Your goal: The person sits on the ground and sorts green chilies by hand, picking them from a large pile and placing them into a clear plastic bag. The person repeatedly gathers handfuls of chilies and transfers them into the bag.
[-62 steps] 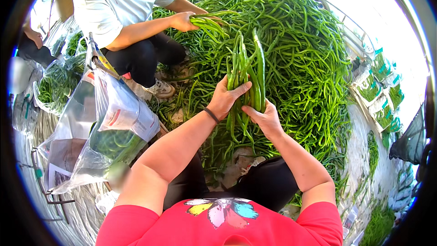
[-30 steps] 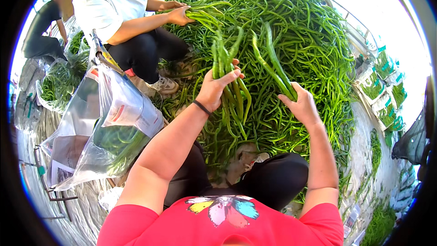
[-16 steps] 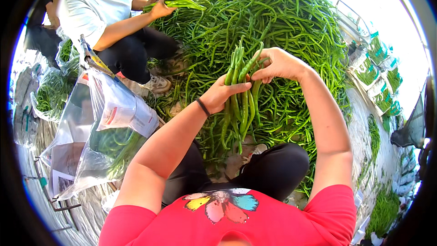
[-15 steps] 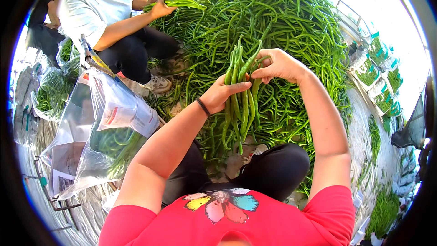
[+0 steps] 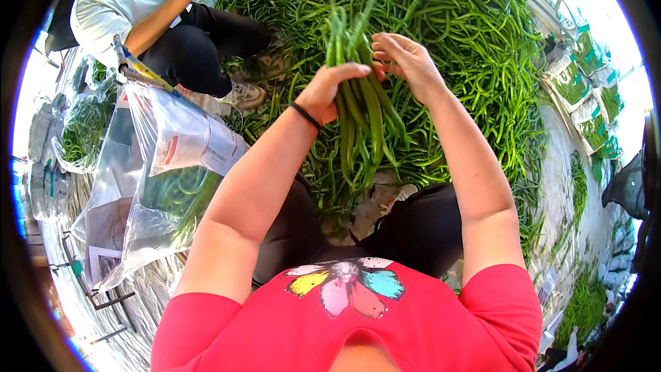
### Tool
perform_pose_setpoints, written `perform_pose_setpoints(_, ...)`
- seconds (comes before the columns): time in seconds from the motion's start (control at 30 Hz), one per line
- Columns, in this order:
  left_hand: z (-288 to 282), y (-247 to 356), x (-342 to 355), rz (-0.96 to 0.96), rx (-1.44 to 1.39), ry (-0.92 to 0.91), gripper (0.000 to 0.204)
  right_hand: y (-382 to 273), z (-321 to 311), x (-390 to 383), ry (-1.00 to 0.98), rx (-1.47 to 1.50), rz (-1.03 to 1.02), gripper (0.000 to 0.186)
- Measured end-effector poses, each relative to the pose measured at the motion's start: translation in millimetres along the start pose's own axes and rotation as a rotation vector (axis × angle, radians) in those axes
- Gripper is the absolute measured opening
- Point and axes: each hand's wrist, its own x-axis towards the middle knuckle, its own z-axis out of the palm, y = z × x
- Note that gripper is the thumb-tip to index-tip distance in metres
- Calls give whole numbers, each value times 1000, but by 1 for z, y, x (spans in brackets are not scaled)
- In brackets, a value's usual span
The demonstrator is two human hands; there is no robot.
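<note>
our left hand [image 5: 335,91] grip closed round bunch of long green peppers [image 5: 359,100], held upright above big pepper heap [image 5: 475,34]. our right hand [image 5: 406,62] fingers pinch bunch top. clear bag [image 5: 162,179] at left part filled; most of heap unsorted, we judge.

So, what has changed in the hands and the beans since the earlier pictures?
The right hand, apart with its own few beans a second ago, has come back to the bean bunch. The left hand still grips that bunch. Bean pile and clear bag stay put.
</note>
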Motion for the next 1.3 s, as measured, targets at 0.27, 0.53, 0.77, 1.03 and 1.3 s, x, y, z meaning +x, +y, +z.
perform_pose_setpoints(0.27, -36, 2, 12, 158, -305, 242, 32, 12, 29, -48, -521, 71, 443, 55)
perform_pose_setpoints(0.53, -32, -3, 13, 359, -120, 366, 28, 25, 65, -62, -323, 40, 291, 58)
perform_pose_setpoints(0.77, -10, 8, -3, 168, -37, 218, 44, 21, 50, -48, -269, -88, 255, 51)
perform_pose_setpoints(1.03, -20, 5, 2, 219, -52, 439, 39, 42, -27, 11, -414, 11, 346, 54)
perform_pose_setpoints(1.3, -45, 1, 13, 175, 142, 545, 43, 147, -143, 122, 822, 751, 288, 33)
